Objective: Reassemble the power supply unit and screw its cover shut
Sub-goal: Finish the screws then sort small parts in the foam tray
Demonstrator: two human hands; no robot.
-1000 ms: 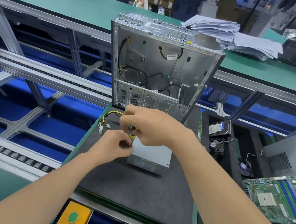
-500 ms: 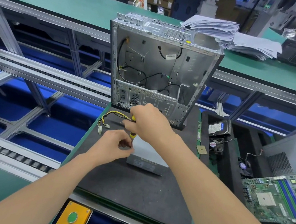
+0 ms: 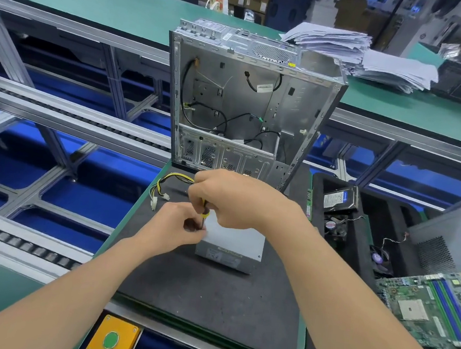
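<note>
The grey metal power supply unit (image 3: 232, 245) lies on the black mat (image 3: 211, 299), its yellow and black cable bundle (image 3: 166, 185) trailing off to the left. My right hand (image 3: 235, 200) grips the handle of a yellow and black screwdriver (image 3: 204, 217), held upright over the unit's near left corner. My left hand (image 3: 176, 222) pinches the screwdriver's shaft near the tip, right at that corner. The tip and any screw are hidden behind my fingers.
An open, empty computer case (image 3: 247, 105) stands upright just behind the unit. A black foam tray (image 3: 359, 229) at the right holds a hard drive (image 3: 339, 199) and fans. A green motherboard (image 3: 436, 306) lies at the far right. A yellow button box (image 3: 112, 337) sits at the near edge.
My right hand has lifted slightly and turned on the screwdriver handle, showing more of the yellow handle. My left hand stays at the shaft by the unit's corner.
</note>
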